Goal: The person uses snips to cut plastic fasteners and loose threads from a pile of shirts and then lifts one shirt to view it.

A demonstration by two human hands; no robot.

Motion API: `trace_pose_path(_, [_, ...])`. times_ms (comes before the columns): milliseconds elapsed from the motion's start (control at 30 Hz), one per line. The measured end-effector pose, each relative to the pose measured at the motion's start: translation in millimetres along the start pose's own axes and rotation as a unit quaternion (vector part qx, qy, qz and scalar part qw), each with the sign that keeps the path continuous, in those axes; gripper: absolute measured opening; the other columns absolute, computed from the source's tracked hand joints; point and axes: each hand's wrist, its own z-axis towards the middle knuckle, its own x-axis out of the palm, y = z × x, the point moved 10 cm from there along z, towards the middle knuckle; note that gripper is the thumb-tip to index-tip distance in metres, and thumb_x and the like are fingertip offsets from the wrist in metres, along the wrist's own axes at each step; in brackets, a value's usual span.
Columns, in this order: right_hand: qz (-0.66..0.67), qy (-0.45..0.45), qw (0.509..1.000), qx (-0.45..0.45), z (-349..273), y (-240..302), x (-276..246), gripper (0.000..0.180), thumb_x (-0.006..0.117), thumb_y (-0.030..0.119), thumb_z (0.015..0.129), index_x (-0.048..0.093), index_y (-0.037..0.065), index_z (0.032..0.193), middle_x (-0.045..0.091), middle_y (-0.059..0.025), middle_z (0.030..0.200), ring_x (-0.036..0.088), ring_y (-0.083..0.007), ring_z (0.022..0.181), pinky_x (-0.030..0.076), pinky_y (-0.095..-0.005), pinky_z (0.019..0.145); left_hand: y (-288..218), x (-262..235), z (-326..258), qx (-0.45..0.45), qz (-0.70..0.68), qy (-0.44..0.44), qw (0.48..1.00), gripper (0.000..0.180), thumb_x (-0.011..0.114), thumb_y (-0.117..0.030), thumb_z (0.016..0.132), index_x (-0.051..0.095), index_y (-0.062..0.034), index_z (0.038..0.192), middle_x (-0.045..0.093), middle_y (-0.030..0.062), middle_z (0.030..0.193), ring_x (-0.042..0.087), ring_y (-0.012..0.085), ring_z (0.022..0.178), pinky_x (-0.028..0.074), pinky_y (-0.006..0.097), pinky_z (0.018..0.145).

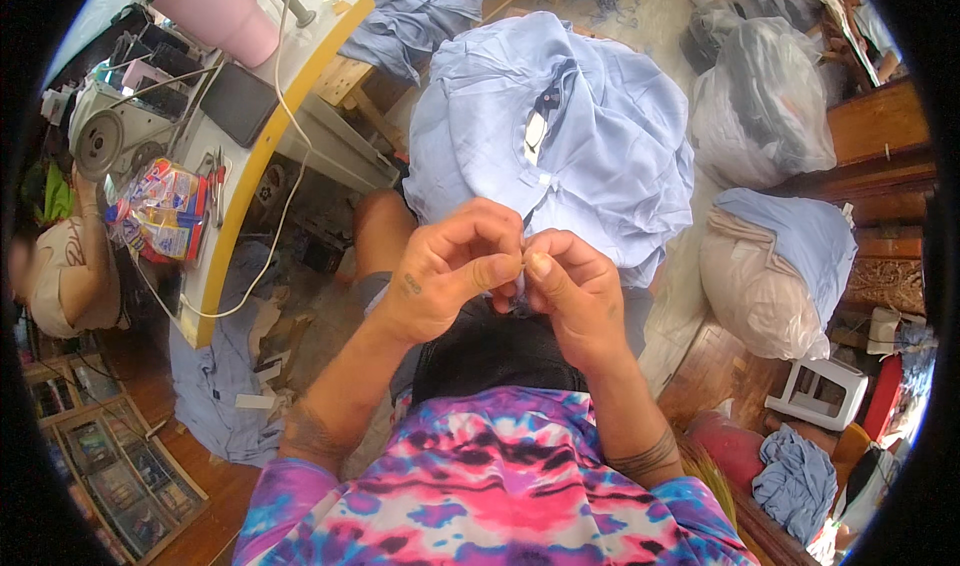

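A light-blue cloth garment (620, 156) lies bunched over my lap, with a slit-like opening at its middle that shows a white label and a dark patch. At its near edge my left hand (460, 261) is closed in a pinch, thumb against the fingers. My right hand (570, 281) pinches right beside it, and the fingertips of both meet. What sits between them is too small to make out. A bit of bluish cloth shows just under the fingertips.
At left stands a white table (235, 181) with a yellow edge, holding a pink tumbler (215, 11), a dark phone (238, 104) and a hanging white cable. Another person's arm (90, 256) is beyond. Filled plastic bags (765, 106) and a white stool (820, 394) stand at right.
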Motion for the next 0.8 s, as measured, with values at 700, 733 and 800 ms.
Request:
trace_pose_path(700, [-0.104,-0.104,0.987,-0.064,5.8,10.0,-5.4,0.008,0.068,0.013,0.102,0.070,0.006,0.100,0.061,0.0038,0.083,0.053,-0.0037,0.068,0.042,-0.0199,0.056,-17.5,-16.5,-13.3,0.066,0.100,-0.136,0.984,0.009,0.074,-0.004,0.096,0.070,-0.0034,0.104,0.064,0.0036,0.106,0.066,0.0119,0.091,0.057,0.027,0.072])
trace_pose_path(733, [-0.086,-0.107,0.989,-0.058,7.4,11.5,-11.2,0.008,0.070,0.013,0.101,0.070,0.005,0.100,0.061,0.0029,0.088,0.052,-0.0040,0.070,0.042,-0.0202,0.056,-50.1,-17.5,-14.3,0.094,0.227,-0.171,0.954,0.012,0.074,-0.004,0.095,0.071,-0.0024,0.107,0.065,0.0052,0.106,0.066,0.0123,0.091,0.056,0.027,0.075])
trace_pose_path(800, [-0.043,-0.091,0.991,-0.091,17.1,14.0,-9.0,0.011,0.074,0.014,0.099,0.071,0.003,0.101,0.062,0.0002,0.098,0.053,-0.0052,0.070,0.042,-0.0208,0.055,-111.0,-26.2,-29.1,0.164,0.459,-0.250,0.836,0.016,0.074,-0.006,0.095,0.071,-0.0011,0.110,0.067,0.0085,0.107,0.068,0.0147,0.092,0.056,0.029,0.079])
